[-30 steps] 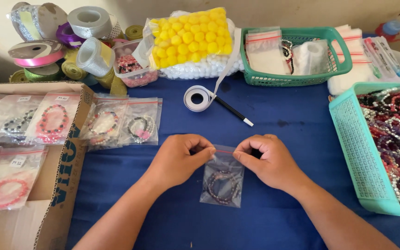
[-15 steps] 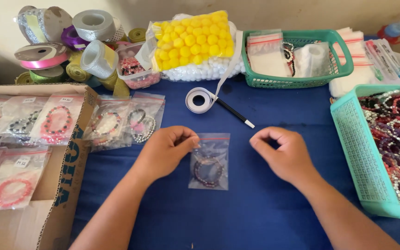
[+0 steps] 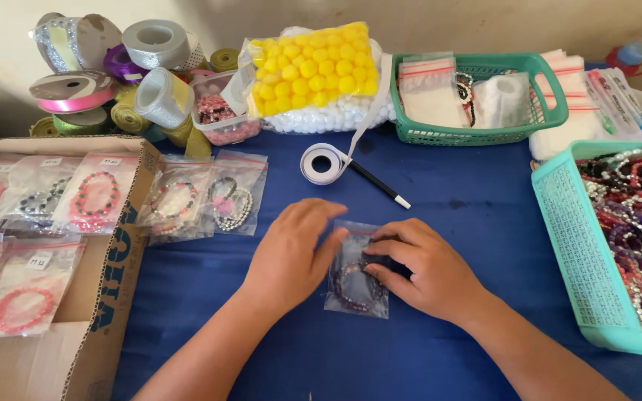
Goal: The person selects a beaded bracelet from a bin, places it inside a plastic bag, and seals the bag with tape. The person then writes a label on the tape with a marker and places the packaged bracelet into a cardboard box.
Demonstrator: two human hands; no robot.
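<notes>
Since half a second ago both hands have closed in on the small clear bag point(image 3: 358, 278), which lay between them with the hands apart; now they press on it from either side. The left hand point(image 3: 291, 256) lies flat, palm down, its fingers covering the bag's left edge, a pressing hand rather than a closed grip. The right hand point(image 3: 425, 271) has its fingers curled onto the bag's right side and top, the fingertips point(image 3: 374, 273) touching the plastic over the dark bead bracelet point(image 3: 357, 286) inside; it pins the bag down and is not wrapped around it. The bag rests flat on the blue counter point(image 3: 469, 200), just below the centre of the frame.

Above the hands lie a roll of white tape point(image 3: 321, 163) and a black pen point(image 3: 380, 186), touching each other. At the left, a cardboard box point(image 3: 105, 312) holds bagged bracelets, and more bagged bracelets point(image 3: 209, 197) lie on the counter just beside it. Spools of ribbon point(image 3: 113, 74) are piled in the upper left. A bag of yellow pompoms point(image 3: 313, 67) sits at top centre, with a green basket point(image 3: 477, 134) to its right. At the right edge a turquoise basket point(image 3: 574, 245) is full of loose bead bracelets.
</notes>
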